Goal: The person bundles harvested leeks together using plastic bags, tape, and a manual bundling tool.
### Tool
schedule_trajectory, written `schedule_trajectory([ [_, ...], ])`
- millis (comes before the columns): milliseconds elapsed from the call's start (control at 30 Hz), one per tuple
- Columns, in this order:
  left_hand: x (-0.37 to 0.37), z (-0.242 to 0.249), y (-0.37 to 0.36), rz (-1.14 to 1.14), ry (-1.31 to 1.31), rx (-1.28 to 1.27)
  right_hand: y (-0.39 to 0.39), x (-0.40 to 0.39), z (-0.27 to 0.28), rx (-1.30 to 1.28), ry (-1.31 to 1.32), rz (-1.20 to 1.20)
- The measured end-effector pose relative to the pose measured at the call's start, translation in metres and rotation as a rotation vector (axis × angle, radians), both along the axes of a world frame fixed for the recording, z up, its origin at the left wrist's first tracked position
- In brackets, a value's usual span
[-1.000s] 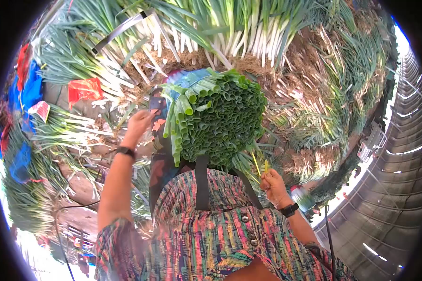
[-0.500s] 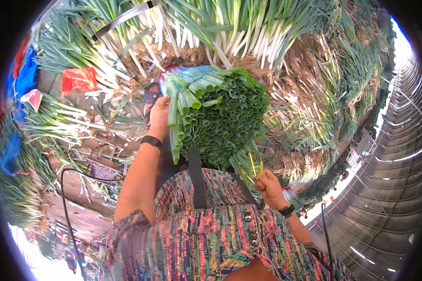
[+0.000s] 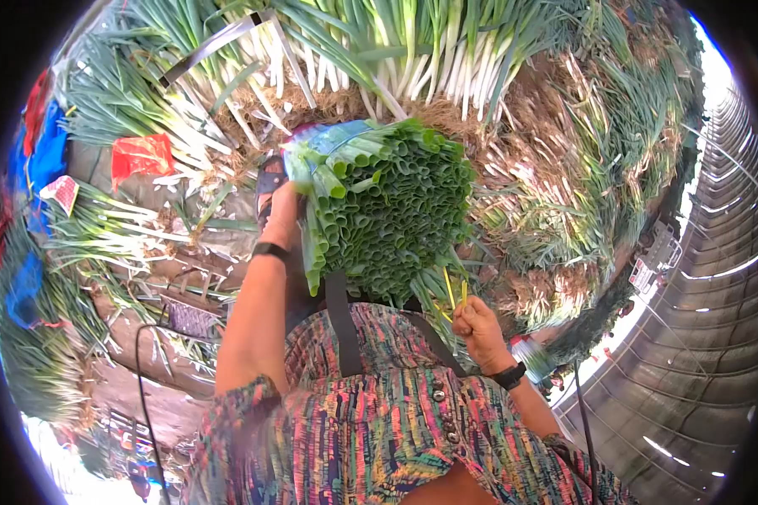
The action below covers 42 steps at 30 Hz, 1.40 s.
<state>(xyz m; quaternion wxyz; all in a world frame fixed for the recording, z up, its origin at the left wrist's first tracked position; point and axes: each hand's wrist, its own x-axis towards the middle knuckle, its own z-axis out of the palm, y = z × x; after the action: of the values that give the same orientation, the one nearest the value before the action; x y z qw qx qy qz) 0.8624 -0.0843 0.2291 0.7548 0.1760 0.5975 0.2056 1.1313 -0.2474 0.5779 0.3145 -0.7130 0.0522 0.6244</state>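
A large bundle of green onions [image 3: 387, 210] sits in front of my body, its cut hollow green ends facing me. A bluish translucent wrap [image 3: 333, 139] lies round its far side. My left hand [image 3: 283, 215] is against the left side of the bundle, its fingers mostly hidden behind the leaves. To the lower right of the bundle, my right hand [image 3: 478, 328] is closed on yellow strips [image 3: 450, 289] that stick up from the fingers, beside some loose leaves.
Rows of green onions [image 3: 463, 59] with white stems and roots lie beyond the bundle. More heaps [image 3: 556, 194] lie at the right. A red plastic bag [image 3: 141, 157] and blue plastic [image 3: 49, 139] are at the left. A dark cable [image 3: 141, 370] hangs at the lower left.
The bundle and both hands appear slightly further left in the view. My left hand is a little lower and my right hand slightly higher. Both grips look the same.
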Motion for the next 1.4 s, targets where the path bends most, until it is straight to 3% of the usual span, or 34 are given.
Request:
schedule_trajectory([
  [33,0.003,0.029,0.005,0.142,-0.112,-0.252,0.0,-0.002,-0.002,0.002,-0.005,-0.013],
  [133,0.0,0.066,-0.028,-0.273,0.299,0.552,0.002,-0.003,-0.009,0.027,-0.017,-0.019],
  [200,0.012,0.163,0.002,-0.068,0.142,0.268,0.006,-0.005,-0.01,0.028,-0.03,-0.033],
  [300,0.014,0.161,0.0,-0.147,0.225,0.204,0.009,-0.01,0.007,0.072,-0.026,-0.111],
  [433,0.008,0.108,-0.016,-0.097,0.225,0.19,-0.014,-0.015,0.045,0.073,-0.002,-0.011],
  [567,0.002,0.125,-0.007,-0.111,0.141,0.143,-0.018,-0.016,0.047,0.094,0.063,-0.023],
  [667,-0.002,0.129,-0.031,-0.278,0.344,0.362,-0.02,-0.006,0.047,0.076,0.059,-0.047],
  [767,0.003,0.186,-0.02,-0.139,0.197,0.236,-0.019,-0.006,0.044,0.076,0.037,0.004],
  [867,-0.016,0.126,-0.019,-0.137,0.252,0.241,-0.017,-0.002,0.046,0.056,0.016,0.058],
  [900,-0.017,0.119,-0.01,0.059,0.138,0.005,-0.017,0.001,0.044,0.063,0.025,0.058],
  [1000,-0.018,0.132,0.027,-0.125,0.188,-0.299,-0.021,0.008,0.047,0.053,0.023,0.055],
  [1100,-0.016,0.125,0.055,-0.251,0.284,-0.361,-0.027,0.01,0.042,0.032,0.012,0.061],
  [1233,-0.009,0.112,0.081,-0.254,0.105,-0.175,-0.021,0.007,0.042,0.024,-0.036,0.045],
  [1333,-0.005,0.06,0.075,-0.191,-0.003,-0.229,-0.022,0.008,0.038,0.026,-0.046,0.072],
  [1400,-0.015,0.088,0.085,0.203,-0.007,-0.007,-0.025,0.011,0.038,0.031,-0.026,0.054],
])
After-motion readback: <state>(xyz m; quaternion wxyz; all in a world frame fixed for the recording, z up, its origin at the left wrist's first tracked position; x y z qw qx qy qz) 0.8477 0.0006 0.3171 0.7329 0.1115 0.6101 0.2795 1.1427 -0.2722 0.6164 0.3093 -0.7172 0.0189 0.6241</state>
